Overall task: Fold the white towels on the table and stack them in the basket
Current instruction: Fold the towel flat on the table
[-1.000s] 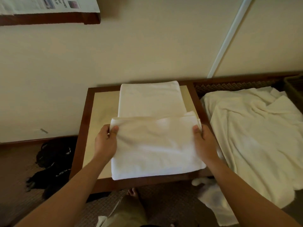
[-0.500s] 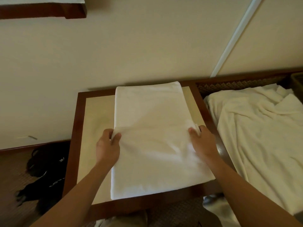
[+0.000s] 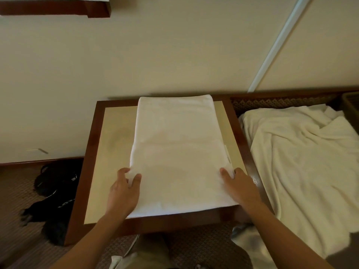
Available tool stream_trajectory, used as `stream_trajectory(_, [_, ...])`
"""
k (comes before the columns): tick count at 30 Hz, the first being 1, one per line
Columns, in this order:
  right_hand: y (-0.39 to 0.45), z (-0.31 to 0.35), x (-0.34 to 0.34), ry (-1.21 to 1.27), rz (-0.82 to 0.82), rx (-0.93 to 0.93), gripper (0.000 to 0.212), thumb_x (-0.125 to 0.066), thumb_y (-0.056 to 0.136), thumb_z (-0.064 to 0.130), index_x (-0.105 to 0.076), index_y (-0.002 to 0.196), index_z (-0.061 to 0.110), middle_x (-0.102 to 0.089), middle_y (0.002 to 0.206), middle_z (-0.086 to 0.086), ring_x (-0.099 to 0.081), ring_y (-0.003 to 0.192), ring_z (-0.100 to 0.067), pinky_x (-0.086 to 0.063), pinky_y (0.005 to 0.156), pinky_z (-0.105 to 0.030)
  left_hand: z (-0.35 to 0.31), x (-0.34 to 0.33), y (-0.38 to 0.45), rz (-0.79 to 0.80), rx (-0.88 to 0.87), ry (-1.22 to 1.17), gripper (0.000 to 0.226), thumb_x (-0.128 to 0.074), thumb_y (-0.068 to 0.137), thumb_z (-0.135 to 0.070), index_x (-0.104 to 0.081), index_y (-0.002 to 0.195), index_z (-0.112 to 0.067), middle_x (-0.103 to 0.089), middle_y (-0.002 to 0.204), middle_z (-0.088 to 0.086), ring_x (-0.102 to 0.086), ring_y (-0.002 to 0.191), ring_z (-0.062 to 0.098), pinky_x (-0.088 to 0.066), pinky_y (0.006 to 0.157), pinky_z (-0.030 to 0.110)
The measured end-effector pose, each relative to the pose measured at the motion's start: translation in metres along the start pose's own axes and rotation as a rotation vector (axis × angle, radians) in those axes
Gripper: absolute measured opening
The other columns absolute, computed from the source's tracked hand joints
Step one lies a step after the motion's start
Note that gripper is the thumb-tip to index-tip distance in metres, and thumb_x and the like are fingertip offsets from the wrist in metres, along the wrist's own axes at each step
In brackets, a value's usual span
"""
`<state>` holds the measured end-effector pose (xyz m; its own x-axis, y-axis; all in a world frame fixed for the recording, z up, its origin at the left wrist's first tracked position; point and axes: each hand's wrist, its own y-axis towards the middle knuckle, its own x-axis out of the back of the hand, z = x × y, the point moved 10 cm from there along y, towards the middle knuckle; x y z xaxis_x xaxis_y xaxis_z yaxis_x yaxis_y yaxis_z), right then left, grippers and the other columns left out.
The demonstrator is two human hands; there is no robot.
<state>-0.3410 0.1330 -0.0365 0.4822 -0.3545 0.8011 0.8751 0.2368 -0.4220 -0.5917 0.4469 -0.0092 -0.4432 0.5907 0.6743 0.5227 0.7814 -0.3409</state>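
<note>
White towel [image 3: 180, 152] laid flat on wooden table [image 3: 114, 152], left edge pinched by left hand [image 3: 123, 193], right edge gripped by right hand [image 3: 240, 188], loose white towels [image 3: 303, 167] heaped just beside the table

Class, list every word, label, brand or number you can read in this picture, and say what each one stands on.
White lettering on the black bag lying on the floor left of the table: partly hidden and blurred, not readable.
Small tag at the right edge of the folded white towel: too small to tell whether it bears text.
Paper on the dark wooden shelf at upper left: cut off, nothing readable.
No other text shows.
</note>
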Motion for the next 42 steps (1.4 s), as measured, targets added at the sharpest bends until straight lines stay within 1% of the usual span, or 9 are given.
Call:
stream_trajectory(7, [-0.046, -0.015, 0.004, -0.071, -0.136, 0.117, 0.047, -0.036, 0.104, 0.057, -0.052, 0.107, 0.013, -0.054, 0.082, 0.0, -0.066, 0.091, -0.035, -0.049, 0.078, -0.042, 0.025, -0.012, -0.049, -0.048, -0.075, 0.03, 0.031, -0.041, 0.107, -0.04, -0.035, 0.136, -0.03, -0.066, 0.104, 0.01, -0.064, 0.089, 0.03, -0.054, 0.075, 0.046])
stream_trajectory(11, [-0.068, -0.032, 0.005, -0.042, -0.162, 0.09, 0.048, -0.034, 0.103, 0.059, -0.054, 0.106, 0.015, -0.062, 0.085, -0.005, -0.067, 0.089, -0.037, -0.053, 0.082, -0.046, 0.032, -0.013, -0.078, -0.099, -0.119, 0.03, 0.027, -0.041, 0.106, -0.037, -0.036, 0.132, -0.029, -0.065, 0.093, 0.007, -0.064, 0.078, 0.026, -0.058, 0.07, 0.05])
stream_trajectory(15, [-0.085, -0.057, -0.007, 0.074, -0.117, 0.018, 0.047, -0.034, 0.101, 0.063, -0.05, 0.1, 0.019, -0.06, 0.085, -0.003, -0.067, 0.089, -0.038, -0.053, 0.082, -0.048, 0.044, -0.017, -0.1, -0.122, -0.097, 0.03, 0.026, -0.041, 0.106, -0.037, -0.039, 0.131, -0.03, -0.064, 0.103, 0.008, -0.063, 0.088, 0.031, -0.057, 0.073, 0.05])
stream_trajectory(18, [-0.089, -0.064, -0.009, 0.15, -0.057, -0.01, 0.044, -0.043, 0.104, 0.052, -0.054, 0.108, 0.009, -0.056, 0.094, -0.003, -0.061, 0.102, -0.034, -0.044, 0.082, -0.041, 0.056, -0.019, -0.104, -0.117, -0.023, 0.037, 0.029, -0.041, 0.106, -0.041, -0.039, 0.133, -0.032, -0.063, 0.11, 0.008, -0.061, 0.096, 0.031, -0.055, 0.078, 0.048])
stream_trajectory(22, [-0.081, -0.061, -0.005, 0.164, 0.008, -0.042, 0.045, -0.046, 0.1, 0.054, -0.058, 0.103, 0.01, -0.062, 0.1, -0.003, -0.06, 0.089, -0.022, -0.048, 0.073, -0.036, 0.058, -0.02, -0.095, -0.099, 0.077, 0.018, 0.04, -0.046, 0.103, -0.038, -0.041, 0.141, -0.025, -0.061, 0.123, 0.009, -0.056, 0.108, 0.03, -0.051, 0.087, 0.048])
stream_trajectory(29, [-0.045, -0.005, 0.01, 0.269, -0.015, 0.031, 0.061, -0.055, 0.099, 0.054, -0.054, 0.131, 0.002, -0.061, 0.126, -0.011, -0.059, 0.117, -0.033, -0.042, 0.085, -0.034, 0.004, -0.016, -0.045, -0.08, -0.005, -0.029, 0.057, -0.055, 0.101, -0.047, -0.039, 0.148, -0.02, -0.057, 0.138, 0.01, -0.055, 0.124, 0.034, -0.048, 0.101, 0.05])
stream_trajectory(36, [-0.018, 0.015, 0.035, 0.427, -0.228, 0.108, 0.021, -0.06, 0.1, 0.025, -0.063, 0.104, 0.005, -0.061, 0.096, -0.004, -0.06, 0.099, -0.033, -0.036, 0.077, -0.032, -0.016, 0.003, -0.006, -0.148, -0.069, -0.118, 0.035, -0.058, 0.103, -0.023, -0.049, 0.137, -0.02, -0.064, 0.117, 0.008, -0.059, 0.106, 0.031, -0.049, 0.088, 0.042])
stream_trajectory(39, [-0.017, 0.017, 0.029, 0.203, -0.293, 0.144, 0.028, -0.062, 0.098, 0.024, -0.059, 0.119, 0.005, -0.061, 0.112, -0.012, -0.059, 0.11, -0.04, -0.046, 0.084, -0.043, -0.008, -0.001, -0.001, -0.123, -0.081, 0.014, 0.046, -0.059, 0.102, -0.026, -0.041, 0.144, -0.021, -0.057, 0.132, 0.012, -0.054, 0.12, 0.036, -0.048, 0.097, 0.049])
stream_trajectory(42, [-0.035, 0.035, 0.022, -0.07, -0.393, 0.286, 0.055, -0.061, 0.097, 0.031, -0.045, 0.145, 0.01, -0.045, 0.148, -0.017, -0.044, 0.135, -0.04, -0.04, 0.103, -0.057, -0.028, -0.003, -0.019, -0.211, -0.236, 0.24, 0.054, -0.056, 0.102, -0.033, -0.036, 0.15, -0.021, -0.042, 0.152, 0.009, -0.041, 0.138, 0.034, -0.037, 0.113, 0.053])
